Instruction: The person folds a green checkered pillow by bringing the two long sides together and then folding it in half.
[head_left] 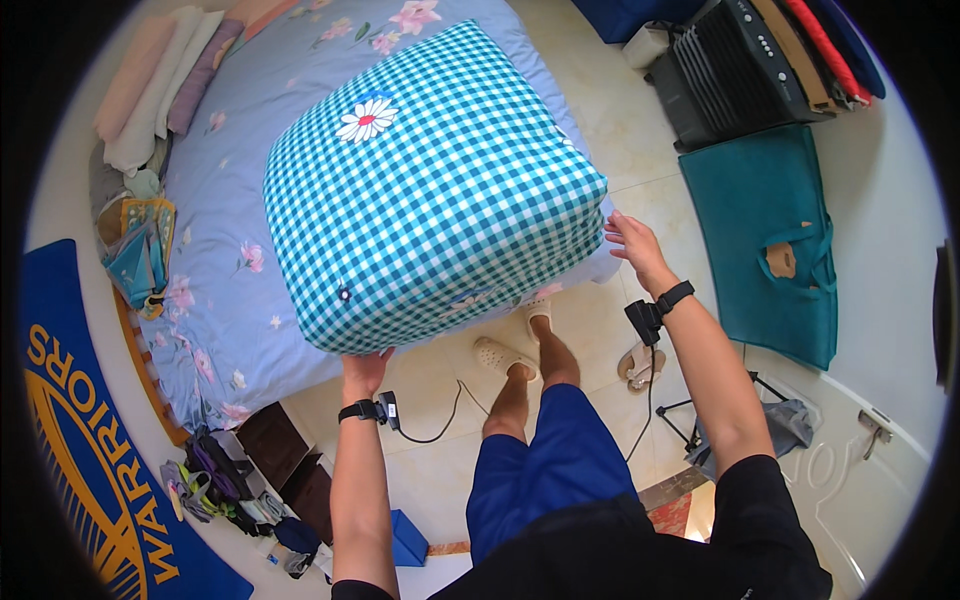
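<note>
A large, boxy bundle [420, 190] in blue-green and white gingham cloth, with a white daisy on top, lies over the bed and juts past its near edge. My left hand [367, 372] is at the bundle's near left corner, against its underside. The cloth hides most of its fingers, so I cannot see whether they grip. By the near right corner, my right hand [636, 245] is open, fingers apart, with the fingertips close against the bundle's side. Whether they touch it I cannot tell. Each wrist wears a black strap with a small device and a cable.
The bed [215, 290] has a floral sheet, with folded bedding [160, 85] at its far left. To the right are a dark appliance [735, 75], a flat teal bag [760, 250], sandals [640, 366] and a folding stool [780, 428]. Bags [215, 475] crowd the floor at left.
</note>
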